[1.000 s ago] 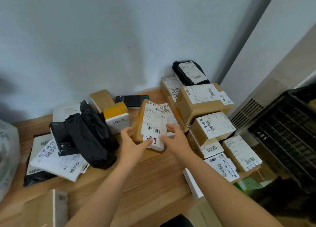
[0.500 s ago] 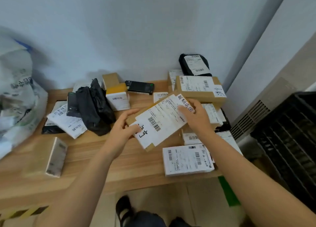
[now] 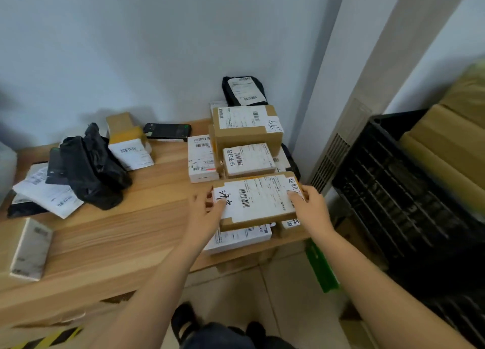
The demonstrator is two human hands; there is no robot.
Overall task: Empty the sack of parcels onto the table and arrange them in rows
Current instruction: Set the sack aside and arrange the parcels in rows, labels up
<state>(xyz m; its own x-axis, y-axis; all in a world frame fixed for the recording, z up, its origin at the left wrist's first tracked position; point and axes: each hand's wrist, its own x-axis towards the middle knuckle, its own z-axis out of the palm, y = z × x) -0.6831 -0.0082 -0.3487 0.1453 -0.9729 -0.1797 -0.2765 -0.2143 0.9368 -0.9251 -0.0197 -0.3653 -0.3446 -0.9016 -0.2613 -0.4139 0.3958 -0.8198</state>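
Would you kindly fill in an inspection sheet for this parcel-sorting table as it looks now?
Surface: light wooden table, partly bare in the middle.
Job's things: flat brown cardboard parcel with white label, held over stacked labelled boxes at right; black plastic mailer bags heaped at left.
Clutter: black flat handheld device by the wall.
Hands: left hand and right hand each grip one end of the parcel.
Cables: nothing seen.
Surroundings: black slatted plastic crate at right.

Brown parcel (image 3: 256, 201) (white label), black bags (image 3: 91, 165), tan table (image 3: 118, 233).

Head-worn view, down onto table (image 3: 126, 233)
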